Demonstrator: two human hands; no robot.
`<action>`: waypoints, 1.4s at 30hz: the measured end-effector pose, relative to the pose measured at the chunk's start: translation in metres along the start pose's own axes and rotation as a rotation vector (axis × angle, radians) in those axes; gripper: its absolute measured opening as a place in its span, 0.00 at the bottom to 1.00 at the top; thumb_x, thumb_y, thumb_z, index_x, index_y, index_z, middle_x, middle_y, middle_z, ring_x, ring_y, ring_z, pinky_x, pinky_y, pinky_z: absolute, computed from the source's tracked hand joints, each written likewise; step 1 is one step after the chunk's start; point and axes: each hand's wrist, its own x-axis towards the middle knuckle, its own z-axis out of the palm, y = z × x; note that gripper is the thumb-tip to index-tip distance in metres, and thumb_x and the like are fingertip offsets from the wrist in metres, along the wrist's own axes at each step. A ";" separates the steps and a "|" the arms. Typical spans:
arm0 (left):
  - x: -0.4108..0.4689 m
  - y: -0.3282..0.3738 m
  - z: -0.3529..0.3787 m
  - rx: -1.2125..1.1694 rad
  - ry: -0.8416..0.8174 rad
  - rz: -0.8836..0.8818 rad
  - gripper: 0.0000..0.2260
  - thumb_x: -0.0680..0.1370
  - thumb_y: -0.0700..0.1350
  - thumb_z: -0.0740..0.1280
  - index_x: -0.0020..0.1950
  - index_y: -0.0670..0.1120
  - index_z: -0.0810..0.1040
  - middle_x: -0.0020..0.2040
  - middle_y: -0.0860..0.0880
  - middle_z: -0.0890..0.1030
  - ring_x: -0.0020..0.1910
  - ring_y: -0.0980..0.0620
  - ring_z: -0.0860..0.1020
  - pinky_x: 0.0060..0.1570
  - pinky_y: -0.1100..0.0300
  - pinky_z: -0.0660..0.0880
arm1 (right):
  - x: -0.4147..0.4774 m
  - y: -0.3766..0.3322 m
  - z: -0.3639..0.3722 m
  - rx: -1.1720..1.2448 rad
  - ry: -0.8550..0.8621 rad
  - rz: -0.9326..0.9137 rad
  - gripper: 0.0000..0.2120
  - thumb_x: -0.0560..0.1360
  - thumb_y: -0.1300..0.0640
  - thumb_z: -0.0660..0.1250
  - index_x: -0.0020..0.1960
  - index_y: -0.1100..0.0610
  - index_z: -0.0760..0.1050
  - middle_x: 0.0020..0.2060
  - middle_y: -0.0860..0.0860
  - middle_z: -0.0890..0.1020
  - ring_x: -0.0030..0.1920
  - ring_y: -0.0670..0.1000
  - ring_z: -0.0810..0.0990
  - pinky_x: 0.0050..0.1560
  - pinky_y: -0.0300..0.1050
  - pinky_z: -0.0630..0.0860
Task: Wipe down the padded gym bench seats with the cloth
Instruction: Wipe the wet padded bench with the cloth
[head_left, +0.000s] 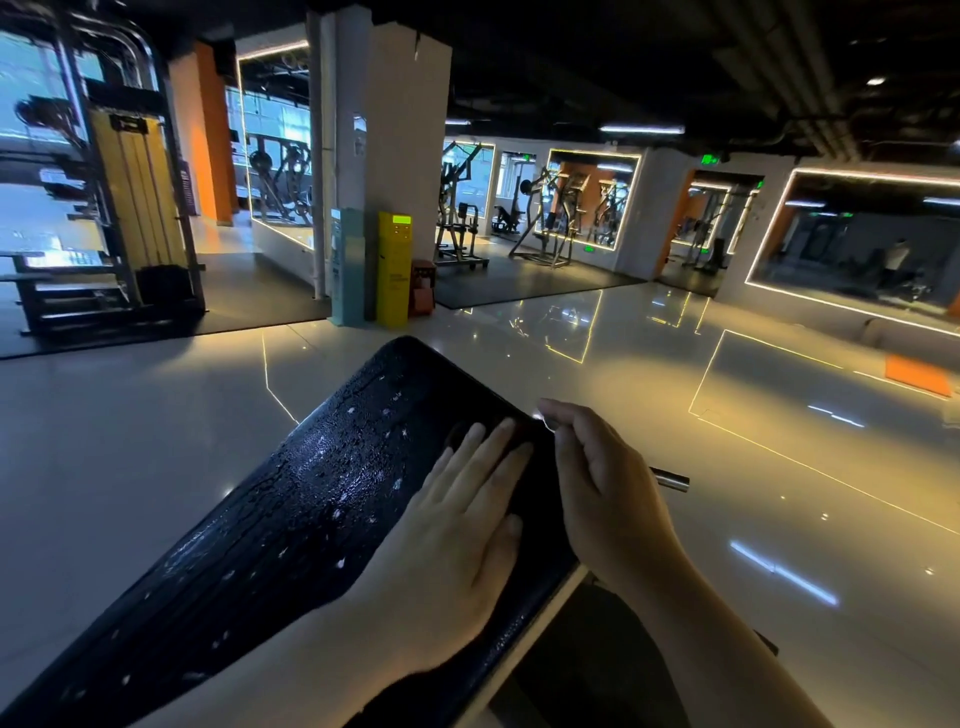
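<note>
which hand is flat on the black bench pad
The left hand, palm down with straight fingers on the black padded bench seat; the right hand is curled at its right edge.

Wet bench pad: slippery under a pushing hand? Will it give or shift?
Likely slick: droplets and a wet sheen cover the bench pad. It probably gives a little under the left hand lying flat on it, being padded. It is unlikely to shift: it is long, and a frame rail shows under its edge.
</note>
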 end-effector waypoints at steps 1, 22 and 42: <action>-0.010 -0.004 -0.001 0.001 -0.037 0.032 0.25 0.83 0.57 0.44 0.80 0.60 0.41 0.79 0.63 0.36 0.77 0.61 0.33 0.77 0.55 0.38 | 0.000 0.000 0.000 -0.016 -0.006 0.003 0.19 0.84 0.48 0.53 0.71 0.48 0.72 0.63 0.42 0.80 0.62 0.37 0.76 0.61 0.37 0.75; 0.007 -0.040 -0.013 0.015 -0.090 -0.048 0.24 0.80 0.63 0.40 0.75 0.68 0.34 0.77 0.63 0.30 0.77 0.61 0.33 0.77 0.57 0.41 | 0.003 -0.006 -0.004 -0.217 -0.111 -0.056 0.20 0.85 0.50 0.52 0.75 0.50 0.68 0.66 0.47 0.79 0.65 0.41 0.76 0.62 0.36 0.73; 0.032 -0.008 0.005 0.032 0.054 -0.324 0.27 0.83 0.58 0.42 0.80 0.56 0.35 0.79 0.55 0.32 0.76 0.57 0.29 0.75 0.59 0.33 | -0.006 -0.013 0.001 -0.354 -0.061 -0.100 0.21 0.85 0.52 0.53 0.76 0.53 0.68 0.70 0.49 0.76 0.70 0.45 0.72 0.66 0.34 0.62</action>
